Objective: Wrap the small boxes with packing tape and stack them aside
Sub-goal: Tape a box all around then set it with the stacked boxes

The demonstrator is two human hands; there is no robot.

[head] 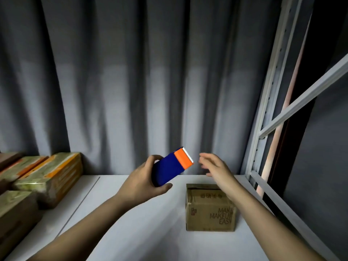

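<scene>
— Forearms come in from the bottom edge, both bare. See the left hand (146,178)? It's wrapped round the blue body of that tape dispenser (172,166), held up in the air at about twelve o'clock from where we stand, orange end and toothed blade tilted up toward one o'clock.

— And the right hand (216,165)?

— Empty, fingers loose and spread, hovering just beside the blade end. I'd guess it's going for the tape's free end, though I can't make out any tape.

— Where's the box?

— The small cardboard box (210,208) sits on the white table (131,232) at about five o'clock from the dispenser, under the right wrist, touched by neither hand. Wrapped boxes (49,176) are piled over at nine o'clock.

— What worries you?

— Those teeth. Fingertips reaching that close could catch on them. And nobody's steadying the box; pull tape across it one-handed and it may slide or the strip go on crooked.
</scene>
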